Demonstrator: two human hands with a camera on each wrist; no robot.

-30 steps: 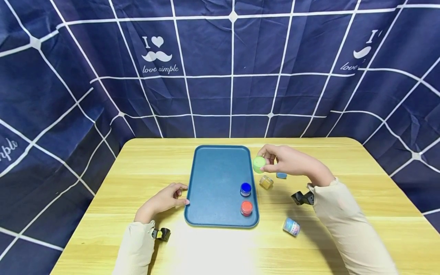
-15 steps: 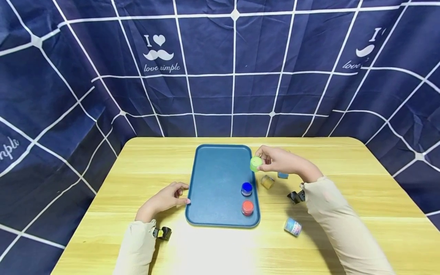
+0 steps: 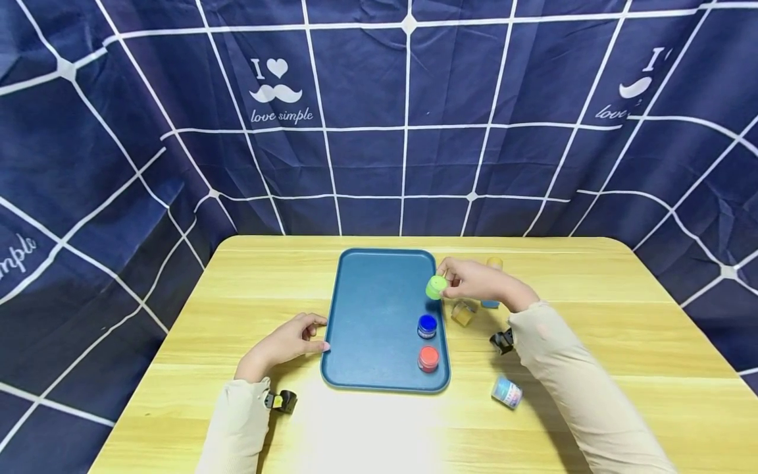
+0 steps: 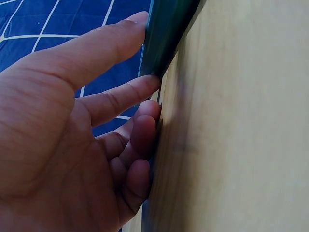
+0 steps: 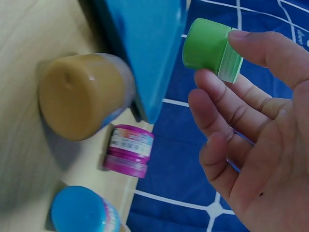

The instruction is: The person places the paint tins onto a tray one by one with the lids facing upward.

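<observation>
My right hand point(image 3: 464, 280) pinches a small light-green paint jar point(image 3: 436, 287) between thumb and fingers, above the right rim of the blue tray point(image 3: 379, 309). In the right wrist view the green jar point(image 5: 207, 46) is tilted. My left hand point(image 3: 284, 345) touches the tray's left rim; in the left wrist view the thumb lies on the rim point(image 4: 149, 36), the index finger touches the tray's edge and the other fingers are loosely bent. On the tray stand a dark-blue jar point(image 3: 427, 326) and a red jar point(image 3: 428, 359), near its right side.
An ochre jar point(image 3: 462, 313) lies just right of the tray. Beyond it are a blue jar point(image 3: 489, 304) and a yellow one point(image 3: 494, 263), partly hidden by the hand. A light-blue labelled jar point(image 3: 507, 392) lies nearer. The right wrist view shows a magenta jar point(image 5: 128, 150).
My right hand has carried the green jar left and slightly down, from beside the tray to over its right rim. The yellow jar behind the hand now shows. My left hand stays at the rim.
</observation>
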